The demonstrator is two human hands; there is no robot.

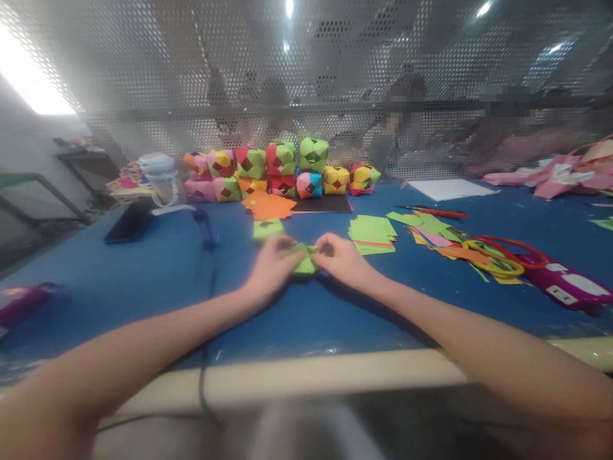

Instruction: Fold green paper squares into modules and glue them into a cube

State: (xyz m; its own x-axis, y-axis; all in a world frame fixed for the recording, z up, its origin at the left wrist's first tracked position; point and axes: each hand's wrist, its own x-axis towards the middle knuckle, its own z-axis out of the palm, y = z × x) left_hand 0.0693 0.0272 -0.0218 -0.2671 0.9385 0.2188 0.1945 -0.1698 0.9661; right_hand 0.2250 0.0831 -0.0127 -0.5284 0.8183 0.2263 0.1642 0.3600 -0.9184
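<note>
Between my two hands, just above the blue table [282, 319], is a piece of folded green paper [304, 262]. My left hand [275, 262] pinches its left side between thumb and fingers. On the opposite side, my right hand [338, 255] grips the paper's right edge with bent fingers. Parts of the paper are hidden by my fingers, and slight blur hides its exact folds. Another light green folded paper piece [268, 229] lies just beyond my left hand. A stack of green paper squares [372, 231], with orange edges below, sits past my right hand.
Folded paper cubes [281, 158] stand stacked at the back. Orange paper [269, 206] lies before them. Scissors with red handles [440, 212], paper scraps [445, 239] and a purple power strip [565, 281] are on the right. A phone [128, 220] and a cup [160, 176] are left.
</note>
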